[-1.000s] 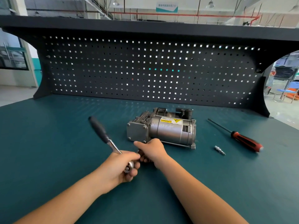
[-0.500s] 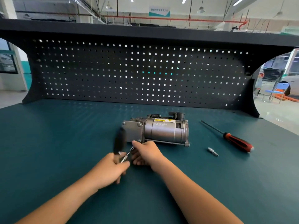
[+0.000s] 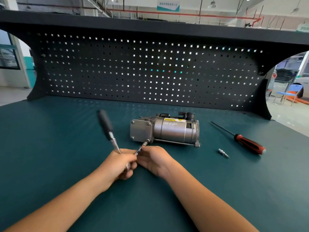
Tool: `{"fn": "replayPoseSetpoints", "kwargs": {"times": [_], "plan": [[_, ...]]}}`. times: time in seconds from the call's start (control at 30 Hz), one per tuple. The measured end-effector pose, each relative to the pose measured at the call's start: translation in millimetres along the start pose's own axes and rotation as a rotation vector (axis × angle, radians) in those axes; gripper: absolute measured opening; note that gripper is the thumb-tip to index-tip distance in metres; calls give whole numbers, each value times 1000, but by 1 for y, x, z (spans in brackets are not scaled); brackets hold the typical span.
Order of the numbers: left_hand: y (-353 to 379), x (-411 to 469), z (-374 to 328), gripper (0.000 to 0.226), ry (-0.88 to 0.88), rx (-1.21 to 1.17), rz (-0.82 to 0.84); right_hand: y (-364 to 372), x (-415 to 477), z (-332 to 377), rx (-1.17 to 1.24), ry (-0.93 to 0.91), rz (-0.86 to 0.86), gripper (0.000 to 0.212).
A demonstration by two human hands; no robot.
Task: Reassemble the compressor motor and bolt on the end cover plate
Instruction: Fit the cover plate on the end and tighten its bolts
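So the socket (image 3: 145,144) sits square at five o'clock on the end cover plate (image 3: 140,130), the right hand (image 3: 155,162) pinches the extension (image 3: 139,150) and the left hand (image 3: 119,164) grips the ratchet (image 3: 106,126), compressor motor (image 3: 175,132) at their one o'clock.

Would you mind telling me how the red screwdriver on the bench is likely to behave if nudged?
The screwdriver will probably roll: its handle looks round and it lies free on the flat bench. Its thin straight metal shaft looks stiff, not floppy. It seems light.

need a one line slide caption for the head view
Left hand holds a ratchet, right hand at its extension, socket on the compressor end cover's lower corner.
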State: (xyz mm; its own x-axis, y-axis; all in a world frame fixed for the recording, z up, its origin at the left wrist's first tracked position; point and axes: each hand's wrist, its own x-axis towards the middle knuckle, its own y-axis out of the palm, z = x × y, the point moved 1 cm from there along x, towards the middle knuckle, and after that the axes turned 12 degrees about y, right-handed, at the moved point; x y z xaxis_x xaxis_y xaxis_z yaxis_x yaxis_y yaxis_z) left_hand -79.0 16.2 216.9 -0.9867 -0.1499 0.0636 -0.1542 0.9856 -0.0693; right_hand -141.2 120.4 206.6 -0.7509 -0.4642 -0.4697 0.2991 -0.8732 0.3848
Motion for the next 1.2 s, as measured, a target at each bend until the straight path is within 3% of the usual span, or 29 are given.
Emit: {"fn": "replayPoseSetpoints", "kwargs": {"times": [0.07,0.13,0.2,0.27,0.33,0.4,0.47,0.53,0.63,0.7,0.73,0.8,0.93,1.07,1.2], "plan": [[0,-2,3,21,244,651,134,1,1,-1,-20,-2,-7,24],[2,-6,5,44,429,1350,204,3,4,-1,-55,-24,-58,23],[3,-3,8,62,585,1667,209,1,8,0,-106,-84,-170,25],[-2,3,4,56,646,1754,186,-1,11,4,-139,-143,-259,25],[-7,4,2,48,663,1695,146,-1,15,6,-111,-147,-280,23],[-10,2,7,38,634,1474,56,0,18,8,-101,-123,-287,20],[-8,-2,13,24,534,1006,0,1,22,10,-103,-104,-318,13],[-3,-3,13,15,279,388,-44,0,23,11,-64,-91,-319,10],[2,-7,5,35,-200,-577,-80,-1,22,12,37,-58,-269,15],[0,-9,-2,38,-334,-856,-64,0,20,12,69,-53,-229,15],[0,-9,-5,34,-344,-824,-29,0,19,12,50,-61,-222,16],[2,-9,-5,23,-276,-541,33,-2,17,13,-102,-100,-241,22],[5,-6,-7,11,-103,-93,32,-8,9,12,-426,-176,-321,39],[3,-6,-10,11,-26,106,61,-6,10,12,-522,-235,-366,45],[3,-4,-8,13,-11,157,90,-6,13,12,-518,-209,-353,46]]}}
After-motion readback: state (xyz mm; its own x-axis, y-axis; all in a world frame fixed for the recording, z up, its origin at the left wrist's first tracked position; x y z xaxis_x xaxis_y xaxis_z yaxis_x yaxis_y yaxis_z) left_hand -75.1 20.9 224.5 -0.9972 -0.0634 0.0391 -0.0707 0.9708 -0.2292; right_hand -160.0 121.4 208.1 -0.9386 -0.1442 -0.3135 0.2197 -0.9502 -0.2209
